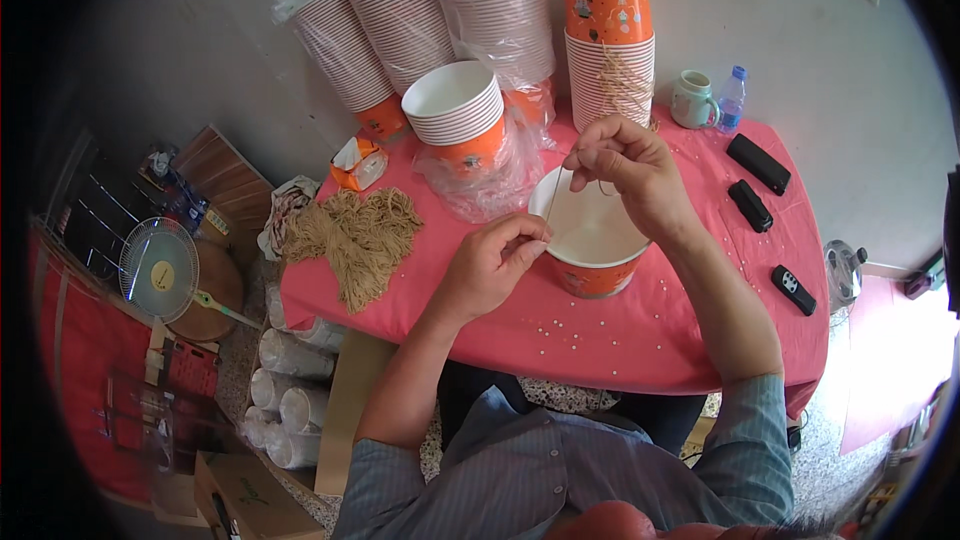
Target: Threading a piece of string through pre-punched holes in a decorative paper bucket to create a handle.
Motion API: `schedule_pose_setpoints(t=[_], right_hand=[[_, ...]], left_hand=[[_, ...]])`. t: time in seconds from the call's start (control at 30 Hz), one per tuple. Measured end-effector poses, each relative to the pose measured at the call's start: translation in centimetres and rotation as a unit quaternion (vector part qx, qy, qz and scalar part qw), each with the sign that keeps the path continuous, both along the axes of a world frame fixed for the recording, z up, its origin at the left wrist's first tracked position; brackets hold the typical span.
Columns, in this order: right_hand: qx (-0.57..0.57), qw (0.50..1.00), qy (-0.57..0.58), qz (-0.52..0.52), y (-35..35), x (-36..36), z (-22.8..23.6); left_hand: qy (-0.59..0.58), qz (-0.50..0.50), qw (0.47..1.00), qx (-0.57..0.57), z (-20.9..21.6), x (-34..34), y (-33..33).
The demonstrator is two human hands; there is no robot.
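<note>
A thin, tan-looking string [556, 196] runs between my hands, over the near part of the table. My left hand [492, 268] pinches its lower end with thumb and forefinger, beside the rim of a paper bucket. Higher up and farther right, my right hand [635, 172] has its fingers closed on the string, and a short curve of it hangs below them. The open paper bucket [598, 281], orange outside and white inside, stands upright under my right hand. A heap of tan strings [362, 248] lies on the table to the left.
Behind stand tall bucket stacks in plastic [400, 30], a shorter stack [455, 105] and another stack [610, 80] with strings over it. A mug [692, 100], a bottle [733, 100] and several black items line the right. Small pale bits [590, 340] dot the red tablecloth [700, 290].
</note>
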State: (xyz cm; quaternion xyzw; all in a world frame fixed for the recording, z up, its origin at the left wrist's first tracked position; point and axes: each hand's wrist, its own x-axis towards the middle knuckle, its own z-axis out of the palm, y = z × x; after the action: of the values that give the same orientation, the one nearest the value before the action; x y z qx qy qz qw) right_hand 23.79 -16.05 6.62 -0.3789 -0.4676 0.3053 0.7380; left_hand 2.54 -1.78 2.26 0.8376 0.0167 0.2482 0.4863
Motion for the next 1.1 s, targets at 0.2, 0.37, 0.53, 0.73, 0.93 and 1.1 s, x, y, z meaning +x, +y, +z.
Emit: schedule_pose_setpoints(t=[0.2, 0.37, 0.53, 0.73, 0.93, 1.1], right_hand=[[-0.005, 1.000, -0.020, -0.005, -0.2, 1.8, -0.3], [-0.080, 0.979, -0.183, -0.032, -3.1, 2.6, 2.2], [-0.117, 0.945, -0.297, -0.075, -3.5, 3.0, 2.8], [-0.177, 0.871, -0.452, -0.073, -4.5, 3.2, 3.8], [-0.260, 0.804, -0.534, 0.015, -2.8, 1.4, 1.8], [-0.209, 0.825, -0.522, 0.062, -1.3, -0.6, -0.5]], left_hand=[[-0.015, 0.008, 0.999, -0.034, -1.3, -0.2, 0.4], [-0.007, 0.064, 0.998, -0.002, -2.6, -0.7, 2.3], [-0.004, 0.073, 0.997, -0.011, -2.7, -0.6, 3.4], [-0.029, 0.093, 0.986, 0.135, -0.7, -1.3, 4.0], [-0.012, 0.134, 0.981, 0.138, -0.3, -0.8, 4.1], [-0.046, 0.138, 0.973, 0.177, 0.5, 0.1, 3.5]])
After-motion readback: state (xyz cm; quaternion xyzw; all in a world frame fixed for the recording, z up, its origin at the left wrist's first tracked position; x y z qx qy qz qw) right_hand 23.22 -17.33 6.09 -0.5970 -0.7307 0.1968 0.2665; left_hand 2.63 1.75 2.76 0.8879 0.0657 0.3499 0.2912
